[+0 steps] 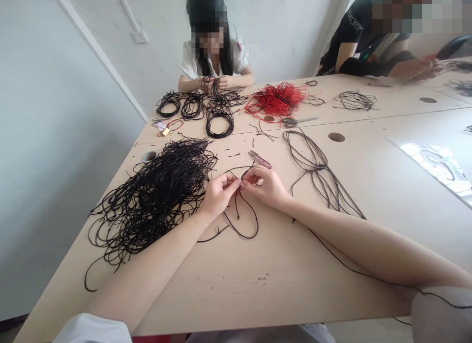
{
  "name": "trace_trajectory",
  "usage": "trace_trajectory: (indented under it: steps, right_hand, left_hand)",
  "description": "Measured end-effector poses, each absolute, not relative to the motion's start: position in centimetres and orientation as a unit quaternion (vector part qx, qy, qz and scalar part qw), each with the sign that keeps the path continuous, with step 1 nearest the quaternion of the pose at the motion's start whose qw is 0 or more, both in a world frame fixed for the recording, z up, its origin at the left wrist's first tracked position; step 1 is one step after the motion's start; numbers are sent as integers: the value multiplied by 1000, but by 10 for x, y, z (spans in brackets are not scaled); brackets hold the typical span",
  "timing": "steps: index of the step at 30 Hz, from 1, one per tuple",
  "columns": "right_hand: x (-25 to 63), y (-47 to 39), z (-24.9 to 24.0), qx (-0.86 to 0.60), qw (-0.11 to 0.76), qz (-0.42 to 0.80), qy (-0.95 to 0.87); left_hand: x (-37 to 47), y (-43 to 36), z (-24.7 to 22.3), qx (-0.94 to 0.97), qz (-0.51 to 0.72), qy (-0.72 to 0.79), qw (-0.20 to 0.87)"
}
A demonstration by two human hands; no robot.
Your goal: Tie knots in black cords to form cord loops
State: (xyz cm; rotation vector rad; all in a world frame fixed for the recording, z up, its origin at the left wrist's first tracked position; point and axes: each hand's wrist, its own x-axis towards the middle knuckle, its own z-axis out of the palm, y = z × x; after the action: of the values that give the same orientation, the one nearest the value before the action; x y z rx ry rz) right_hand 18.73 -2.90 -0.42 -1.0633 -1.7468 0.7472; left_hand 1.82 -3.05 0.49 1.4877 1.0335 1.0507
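Both hands meet over the middle of the table, fingertips nearly touching. My left hand (220, 191) pinches a thin black cord (257, 225) between thumb and fingers. The same cord is pinched by my right hand (266, 185), and its loop hangs down onto the table below them. A large tangled pile of black cords (162, 185) lies just left of my left hand. Small scissors with pink handles (262, 160) rest behind my right hand. To the right lies a loose bundle of dark cords (320, 167), gathered at its middle.
Across the table (258, 294), a person (212, 53) handles black cords beside coiled bundles (220, 124). A red cord pile (278, 100) and dark scissors (295, 122) lie at the back. Another person (368, 53) works at the far right. A tape roll (149, 157) is beside the black pile.
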Motion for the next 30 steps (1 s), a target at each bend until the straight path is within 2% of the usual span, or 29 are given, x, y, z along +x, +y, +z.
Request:
trace_trajectory:
  steps: [11, 30]
  right_hand:
    - [187, -30, -5, -403, 460, 267, -745]
    - [187, -28, -8, -408, 469, 270, -735]
  left_hand:
    - [17, -32, 6, 606, 387, 373, 587]
    - [17, -29, 3, 581, 456, 415, 532]
